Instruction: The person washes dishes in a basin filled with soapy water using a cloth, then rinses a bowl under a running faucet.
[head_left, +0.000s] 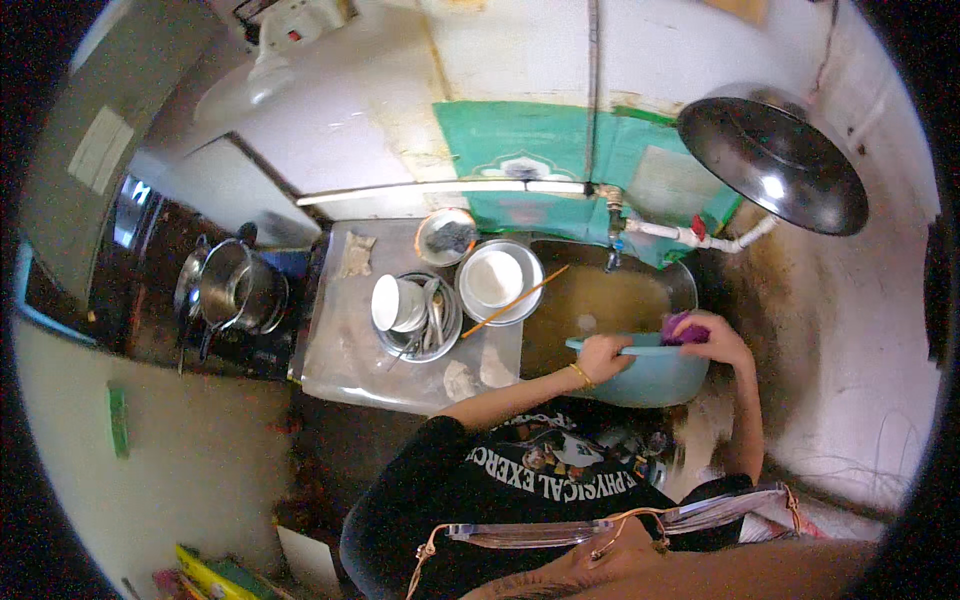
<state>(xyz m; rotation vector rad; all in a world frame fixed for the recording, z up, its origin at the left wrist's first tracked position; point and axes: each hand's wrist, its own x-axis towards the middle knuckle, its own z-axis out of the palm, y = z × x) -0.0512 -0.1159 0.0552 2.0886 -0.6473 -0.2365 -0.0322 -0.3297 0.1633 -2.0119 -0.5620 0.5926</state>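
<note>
A pale blue plastic basin is tilted in front of my body, its rim turned toward the sink area. My left hand, with a yellow bangle at the wrist, grips the rim on the left. A purple scrubber or cloth is pressed to the rim at the right by my right hand, fingers curled around it. Beyond the basin, a tap with a blue handle hangs over a brownish sink. The inside of the basin is mostly hidden.
Left of the sink, a counter bears a metal bowl with cups and cutlery, stacked bowls crossed by a wooden stick, and a tub holding a dark scourer. Pots stand farther left. A large wok hangs right.
</note>
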